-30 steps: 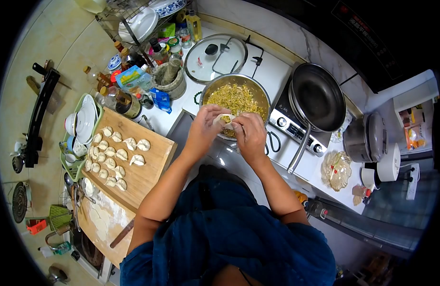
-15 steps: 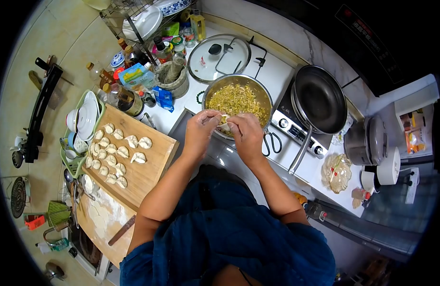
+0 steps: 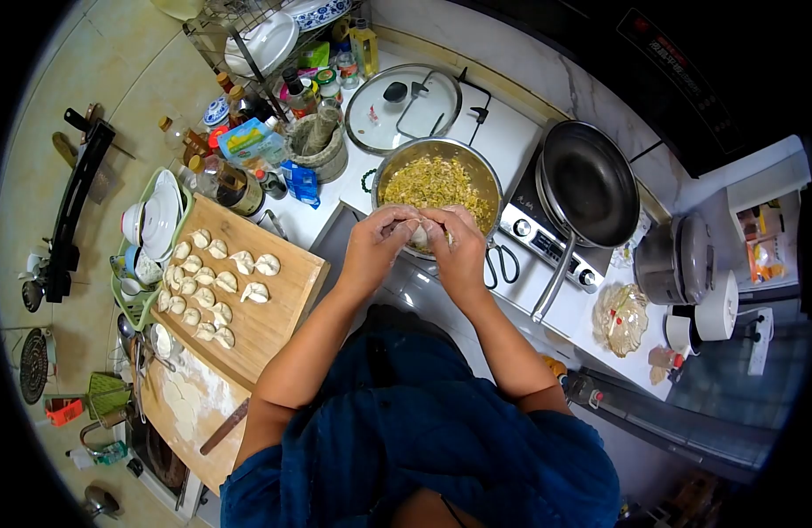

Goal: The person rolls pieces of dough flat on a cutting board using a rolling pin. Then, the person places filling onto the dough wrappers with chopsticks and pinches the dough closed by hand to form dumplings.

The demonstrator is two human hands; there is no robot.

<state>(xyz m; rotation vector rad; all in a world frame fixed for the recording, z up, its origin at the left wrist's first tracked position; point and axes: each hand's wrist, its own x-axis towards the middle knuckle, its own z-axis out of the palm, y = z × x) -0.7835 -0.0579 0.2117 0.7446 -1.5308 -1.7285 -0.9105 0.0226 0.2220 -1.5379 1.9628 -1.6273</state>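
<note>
Between my two hands is a dumpling (image 3: 419, 236), its pale dough partly hidden by my fingers. My left hand (image 3: 379, 239) pinches it from the left, and my right hand (image 3: 456, 246) presses on it from the right, thumbs close together. Both hands are over the near rim of a metal pot (image 3: 496, 189) that holds chopped yellow-green filling (image 3: 437, 185). To the left, several folded dumplings (image 3: 226, 282) lie in rough rows on a wooden board (image 3: 274, 321). Below that, flattened dough wrappers (image 3: 182, 400) rest on a floured board beside a rolling pin (image 3: 224, 426).
A glass lid (image 3: 379, 123) lies behind the pot. Right of it, a black frying pan (image 3: 591, 180) sits on a cooker, its handle pointing toward me, with scissors (image 3: 503, 264) nearby. Bottles (image 3: 234, 187), a stone mortar (image 3: 322, 154) and a dish basket (image 3: 142, 304) stand at the left.
My fingers have closed further over the dumpling, and the hands have drawn slightly nearer each other. The edge that stuck up between them is now pinched together. Everything else stays put.
</note>
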